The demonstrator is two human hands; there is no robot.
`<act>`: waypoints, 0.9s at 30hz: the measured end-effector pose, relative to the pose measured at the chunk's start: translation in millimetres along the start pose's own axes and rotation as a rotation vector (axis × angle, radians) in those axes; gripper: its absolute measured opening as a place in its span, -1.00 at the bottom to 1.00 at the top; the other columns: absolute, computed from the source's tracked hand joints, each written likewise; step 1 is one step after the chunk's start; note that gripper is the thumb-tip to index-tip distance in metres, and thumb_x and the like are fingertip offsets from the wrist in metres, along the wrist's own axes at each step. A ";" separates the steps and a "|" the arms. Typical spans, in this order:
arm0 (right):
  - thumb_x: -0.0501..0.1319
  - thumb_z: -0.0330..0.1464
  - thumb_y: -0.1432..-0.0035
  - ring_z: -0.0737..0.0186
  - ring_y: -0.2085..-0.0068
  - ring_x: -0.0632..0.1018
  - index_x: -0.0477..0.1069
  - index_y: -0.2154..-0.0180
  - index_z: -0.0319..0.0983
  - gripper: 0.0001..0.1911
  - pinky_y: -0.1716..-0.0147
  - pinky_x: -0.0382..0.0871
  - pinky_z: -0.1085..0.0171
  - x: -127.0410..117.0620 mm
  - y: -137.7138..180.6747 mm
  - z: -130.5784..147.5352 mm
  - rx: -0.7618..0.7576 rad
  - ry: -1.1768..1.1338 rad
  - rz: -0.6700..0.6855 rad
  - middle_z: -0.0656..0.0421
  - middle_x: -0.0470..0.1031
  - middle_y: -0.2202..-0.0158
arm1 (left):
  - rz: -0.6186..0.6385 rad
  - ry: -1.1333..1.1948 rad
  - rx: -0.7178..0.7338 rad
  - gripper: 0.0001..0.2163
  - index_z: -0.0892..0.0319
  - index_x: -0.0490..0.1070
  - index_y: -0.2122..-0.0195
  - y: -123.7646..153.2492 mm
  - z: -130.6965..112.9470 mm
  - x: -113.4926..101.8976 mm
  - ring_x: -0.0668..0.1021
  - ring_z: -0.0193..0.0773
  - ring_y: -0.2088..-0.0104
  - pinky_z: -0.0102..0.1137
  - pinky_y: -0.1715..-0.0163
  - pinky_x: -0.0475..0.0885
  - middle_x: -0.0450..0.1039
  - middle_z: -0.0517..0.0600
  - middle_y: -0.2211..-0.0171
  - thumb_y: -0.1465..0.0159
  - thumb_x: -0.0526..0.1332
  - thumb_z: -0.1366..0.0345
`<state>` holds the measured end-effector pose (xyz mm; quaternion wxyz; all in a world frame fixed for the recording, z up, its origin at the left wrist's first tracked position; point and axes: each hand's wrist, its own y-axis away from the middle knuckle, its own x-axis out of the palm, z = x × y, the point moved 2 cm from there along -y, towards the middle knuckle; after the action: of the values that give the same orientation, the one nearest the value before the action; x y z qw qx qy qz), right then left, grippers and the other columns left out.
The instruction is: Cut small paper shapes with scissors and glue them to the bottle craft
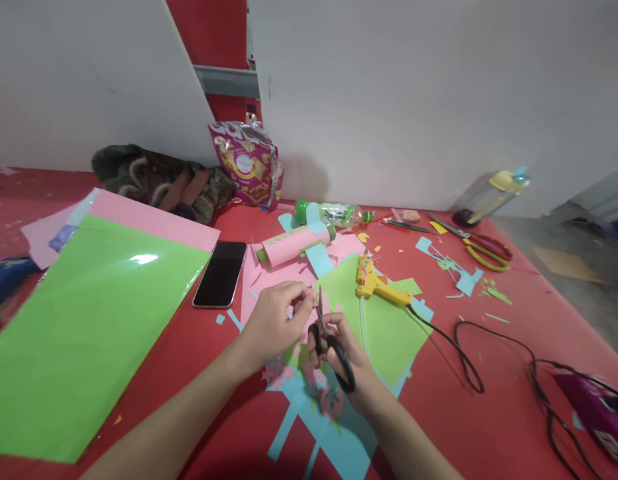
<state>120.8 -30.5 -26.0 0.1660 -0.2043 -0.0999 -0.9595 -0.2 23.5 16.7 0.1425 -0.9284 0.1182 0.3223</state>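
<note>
The scissors [323, 321] are small, with black loops for handles and thin grey blades. They are in the right hand [359, 370], and one black loop sticks out near the wrist side. The blades point away from the person, with the handles nearer – I can't tell how wide the blades are open. Just beside the blades, on the left, is a little bit of pink paper [313, 294]. The left hand [279, 319] pinches it between thumb and finger. Those fingers hide part of it, so I can't make out its shape – just a small, pale pink bit poking out toward the blades.
</note>
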 end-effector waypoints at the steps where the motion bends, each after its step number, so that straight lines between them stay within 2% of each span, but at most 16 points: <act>1: 0.18 -0.06 0.08 0.43 0.53 0.24 0.09 0.27 -0.17 -0.56 0.53 0.14 0.38 -0.1 0.1 -0.1 0.003 -0.002 -0.001 0.27 0.22 0.44 | -0.001 -0.004 0.001 -0.79 0.22 0.22 0.59 0.2 -0.1 -0.1 0.34 -0.40 0.55 -0.51 0.51 0.23 0.27 -0.10 0.61 -0.18 -0.03 0.36; 18: 0.18 -0.07 0.08 0.43 0.55 0.24 0.08 0.30 -0.17 -0.58 0.56 0.13 0.38 1.2 -1.0 -2.1 0.006 0.023 -0.039 0.28 0.20 0.47 | -0.021 0.007 -0.009 -0.78 0.23 0.23 0.60 2.3 -3.3 -0.4 0.34 -0.39 0.54 -0.50 0.51 0.23 0.30 -0.08 0.60 -0.18 -0.03 0.35; 27: 0.17 -0.06 0.08 0.40 0.54 0.24 0.08 0.28 -0.17 -0.57 0.53 0.14 0.35 1.5 -0.4 -0.3 -0.006 0.028 -0.026 0.28 0.21 0.47 | -0.033 0.023 -0.004 -0.78 0.22 0.20 0.61 1.9 -3.5 0.9 0.32 -0.41 0.56 -0.51 0.51 0.22 0.24 -0.10 0.62 -0.18 -0.02 0.35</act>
<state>119.2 -30.6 -25.7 0.1541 -0.1900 -0.0974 -0.9647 1.9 20.5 18.4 0.1446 -0.9341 0.1039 0.3094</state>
